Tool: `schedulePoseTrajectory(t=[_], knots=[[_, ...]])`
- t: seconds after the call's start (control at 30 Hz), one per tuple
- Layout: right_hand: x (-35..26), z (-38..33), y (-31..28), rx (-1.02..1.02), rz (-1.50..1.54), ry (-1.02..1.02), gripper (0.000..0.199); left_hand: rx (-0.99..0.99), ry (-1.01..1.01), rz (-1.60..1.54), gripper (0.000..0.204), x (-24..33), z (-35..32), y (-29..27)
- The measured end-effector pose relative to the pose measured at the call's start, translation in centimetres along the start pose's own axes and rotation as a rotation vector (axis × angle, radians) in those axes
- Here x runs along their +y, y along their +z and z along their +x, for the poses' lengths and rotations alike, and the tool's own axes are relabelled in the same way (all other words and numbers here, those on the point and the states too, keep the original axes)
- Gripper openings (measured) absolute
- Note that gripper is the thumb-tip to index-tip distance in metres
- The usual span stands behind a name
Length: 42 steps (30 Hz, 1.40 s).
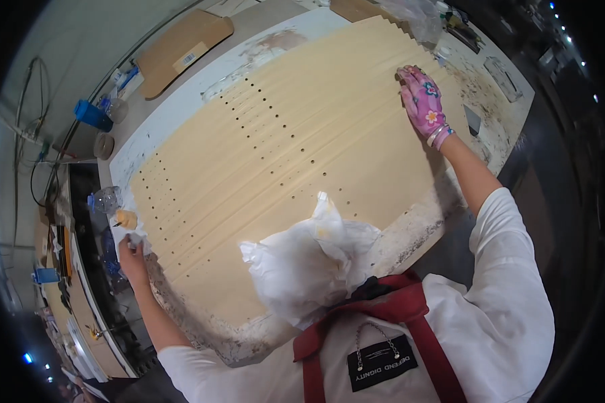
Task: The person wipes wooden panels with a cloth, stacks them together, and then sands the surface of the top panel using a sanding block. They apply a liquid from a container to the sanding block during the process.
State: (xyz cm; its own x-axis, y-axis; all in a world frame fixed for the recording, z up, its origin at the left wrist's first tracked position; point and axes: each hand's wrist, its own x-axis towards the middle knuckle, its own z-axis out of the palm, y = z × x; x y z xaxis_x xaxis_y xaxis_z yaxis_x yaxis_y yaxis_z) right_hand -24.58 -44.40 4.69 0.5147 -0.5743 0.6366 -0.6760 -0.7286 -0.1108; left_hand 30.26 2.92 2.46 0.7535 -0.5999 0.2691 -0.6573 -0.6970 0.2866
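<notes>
Long tan boards (215, 161) lie side by side across the white worktable (124, 158), with rows of small dark holes at their left and middle. My right hand (423, 104), in a pink flowered glove, rests flat on the boards at the far right, fingers stretched out. At the left edge my bare left hand (134, 254) has its fingers closed on the edge of a white sheet-like thing (139, 238). On that sits a tan lump (126, 219), too small to make out. Between my arms, a crumpled white covering (309, 262) hides the near part of the boards.
A clear bottle (106, 199) stands beside the left hand. Farther back are a blue cup (93, 115) and a brown cardboard piece (185, 50). A grey triangular blade (472, 121) lies right of the glove, and clear plastic film (417, 19) lies at the far right.
</notes>
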Motion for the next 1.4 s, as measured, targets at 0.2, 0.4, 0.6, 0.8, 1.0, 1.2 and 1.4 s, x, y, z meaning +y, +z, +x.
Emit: schedulePoseTrajectory(t=[0.2,0.4,0.6,0.8,1.0,1.2,1.4], knots=[[-13.4,-3.3,-5.1,-0.402,1.053,0.111,0.042,0.273,-0.100,-1.262,0.054,17.3,-7.2,-5.1],[-21.1,-6.4,-4.7,-0.688,1.938,0.576,0.063,-0.191,-0.337,-1.663,0.047,35.2,-16.8,0.1],[-15.9,-6.5,-5.7,-0.481,1.880,0.670,0.054,-0.548,-0.372,-1.726,0.048,41.3,-19.2,2.4],[-5.3,0.9,-5.1,-0.263,0.484,0.080,0.052,0.046,0.647,-0.402,0.041,37.5,-16.9,5.0],[-11.2,2.7,-1.3,-0.344,0.278,-0.320,0.044,0.062,0.671,-0.325,0.027,37.1,-17.3,7.7],[-3.5,3.8,-2.7,-0.443,0.075,-0.160,0.042,0.053,0.662,-0.358,0.028,36.6,-17.2,7.8],[-9.2,3.6,-2.9,-0.295,0.183,-0.349,0.042,-0.001,0.675,-0.332,0.028,36.6,-17.3,7.4]])
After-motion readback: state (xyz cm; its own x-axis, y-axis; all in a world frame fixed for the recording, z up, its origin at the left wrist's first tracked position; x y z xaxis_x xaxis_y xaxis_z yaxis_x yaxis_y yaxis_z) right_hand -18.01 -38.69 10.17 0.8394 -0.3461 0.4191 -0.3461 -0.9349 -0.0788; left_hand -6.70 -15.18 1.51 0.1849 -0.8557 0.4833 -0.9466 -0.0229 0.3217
